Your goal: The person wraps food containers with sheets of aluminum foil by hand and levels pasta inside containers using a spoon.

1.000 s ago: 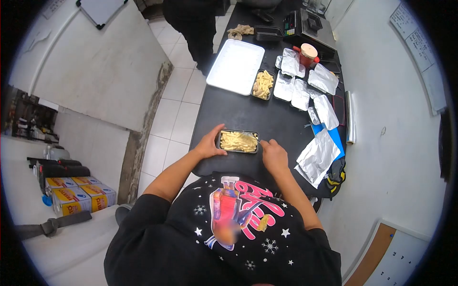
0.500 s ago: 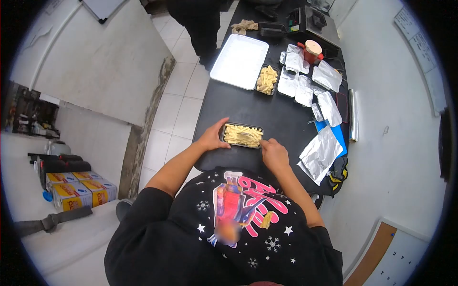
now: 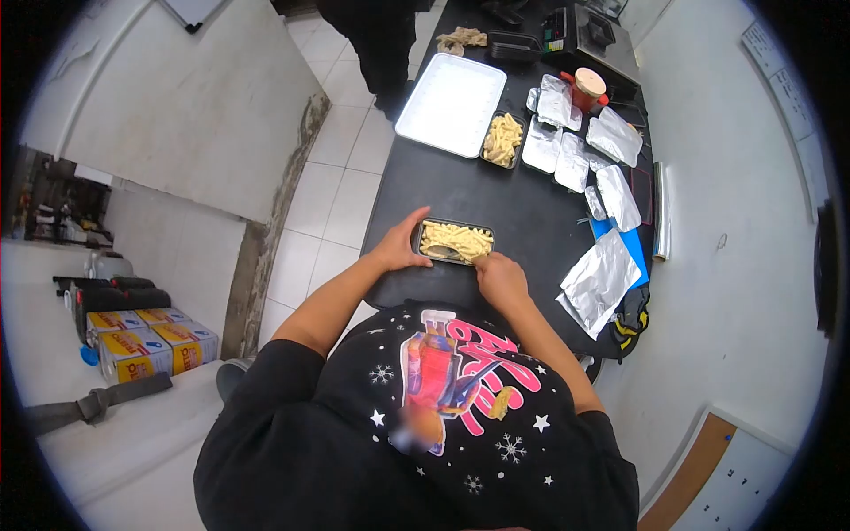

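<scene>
A black rectangular container [image 3: 456, 241] of pale yellow pasta lies on the dark table [image 3: 425, 190] in front of me. My left hand [image 3: 403, 241] grips its left end, thumb and fingers spread around the edge. Closed at its right end is my right hand [image 3: 501, 280], holding a utensil [image 3: 440, 252] whose metal end rests in the pasta along the near side. Most of the handle is hidden by the hand and the food. A second container of pasta [image 3: 503, 140] stands farther back, beside a white tray [image 3: 452, 104].
Foil-covered containers [image 3: 613, 136] stand at the back right, near a red pot [image 3: 588, 87]. Foil sheets [image 3: 600, 281] lie over a blue item [image 3: 633, 252] at the right edge. Behind are black trays [image 3: 514, 46] and a scale [image 3: 602, 40]. Another person [image 3: 376, 44] stands beyond the table.
The utensil end has moved from the pasta's right part to its near left side, and my right hand has shifted against the container's near right corner. The view has shifted slightly.
</scene>
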{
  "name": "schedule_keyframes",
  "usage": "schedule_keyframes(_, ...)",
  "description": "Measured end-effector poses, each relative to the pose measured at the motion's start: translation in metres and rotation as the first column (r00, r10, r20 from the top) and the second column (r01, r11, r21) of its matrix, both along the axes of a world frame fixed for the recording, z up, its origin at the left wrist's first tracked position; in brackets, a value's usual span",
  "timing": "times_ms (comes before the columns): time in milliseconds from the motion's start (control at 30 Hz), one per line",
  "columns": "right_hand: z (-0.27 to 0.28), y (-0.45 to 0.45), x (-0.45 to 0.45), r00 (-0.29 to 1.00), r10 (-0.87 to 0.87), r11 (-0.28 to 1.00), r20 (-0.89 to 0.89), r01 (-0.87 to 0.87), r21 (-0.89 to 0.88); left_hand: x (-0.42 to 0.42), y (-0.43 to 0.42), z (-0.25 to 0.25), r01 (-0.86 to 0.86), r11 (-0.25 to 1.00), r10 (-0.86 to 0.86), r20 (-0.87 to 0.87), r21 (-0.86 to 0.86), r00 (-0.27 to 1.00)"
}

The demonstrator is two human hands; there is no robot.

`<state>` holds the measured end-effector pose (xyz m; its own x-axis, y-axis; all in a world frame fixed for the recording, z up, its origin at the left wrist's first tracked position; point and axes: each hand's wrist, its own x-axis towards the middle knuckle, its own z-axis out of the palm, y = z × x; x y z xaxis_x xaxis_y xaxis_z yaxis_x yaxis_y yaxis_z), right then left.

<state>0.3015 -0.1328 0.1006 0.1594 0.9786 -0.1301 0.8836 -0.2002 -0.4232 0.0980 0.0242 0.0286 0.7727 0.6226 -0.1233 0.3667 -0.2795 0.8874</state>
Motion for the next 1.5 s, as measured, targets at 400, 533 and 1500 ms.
schedule_keyframes(400,0.006,-0.013,0.039,0.993,-0.093,0.996,-0.071,0.094,0.003,0.002,0.000,-0.004,-0.021,0.998,0.023,0.024,-0.061,0.999)
schedule_keyframes(533,0.025,-0.023,0.048,0.974,-0.163,0.987,-0.160,0.161,-0.020,0.003,-0.001,0.004,-0.013,1.000,0.013,-0.019,0.004,1.000)
schedule_keyframes(1500,0.005,-0.020,0.048,0.936,-0.268,0.963,-0.227,0.251,-0.102,0.002,0.001,-0.001,-0.012,1.000,0.013,-0.030,0.020,0.999)
